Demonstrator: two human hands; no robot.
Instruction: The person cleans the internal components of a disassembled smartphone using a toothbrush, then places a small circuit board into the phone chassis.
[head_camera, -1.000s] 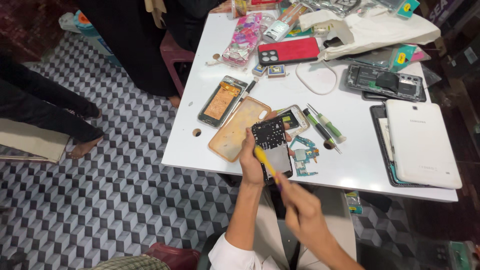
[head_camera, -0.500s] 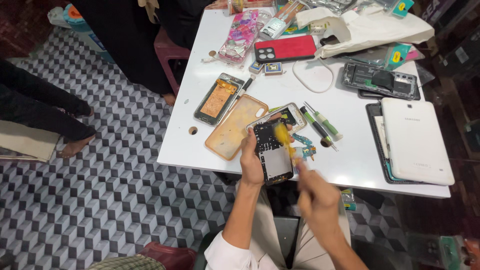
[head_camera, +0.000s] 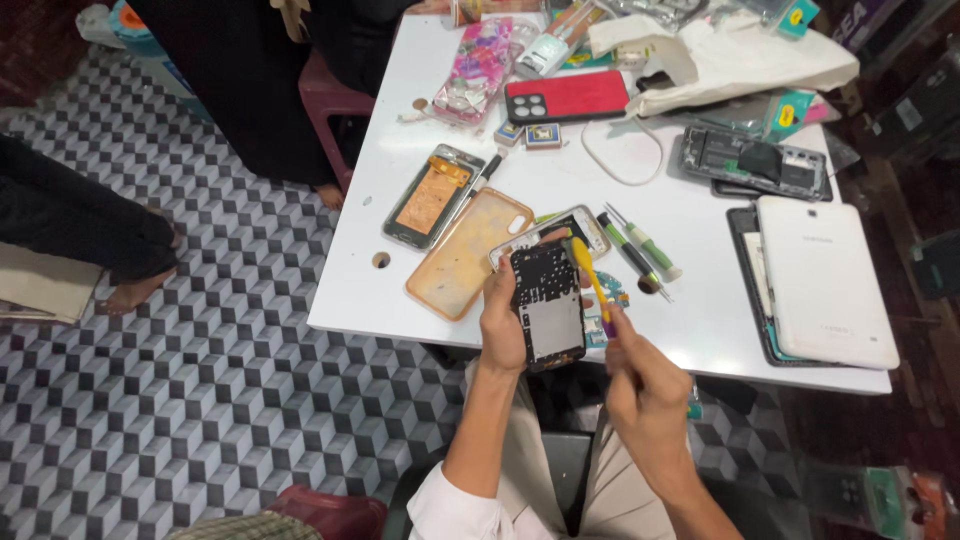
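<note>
My left hand (head_camera: 503, 318) grips an opened phone (head_camera: 548, 306) with its back removed, black frame and grey battery bay facing up, at the near edge of the white table (head_camera: 400, 290). My right hand (head_camera: 645, 390) holds a yellow pry tool (head_camera: 588, 276) whose tip rests at the phone's upper right corner. Under the phone lies another phone body (head_camera: 545, 232), and a tan phone case (head_camera: 468, 252) sits to its left.
A phone with an orange inside (head_camera: 433, 196), two green-handled screwdrivers (head_camera: 640, 246), a red phone case (head_camera: 566, 97), a white tablet (head_camera: 822, 281), an opened device (head_camera: 752, 163) and a white cloth (head_camera: 730, 60) lie on the table. A person's bare foot (head_camera: 125, 290) rests on the patterned floor at left.
The pry tool's tip has moved from the phone's middle up to its upper right corner. My left hand keeps its grip on the phone.
</note>
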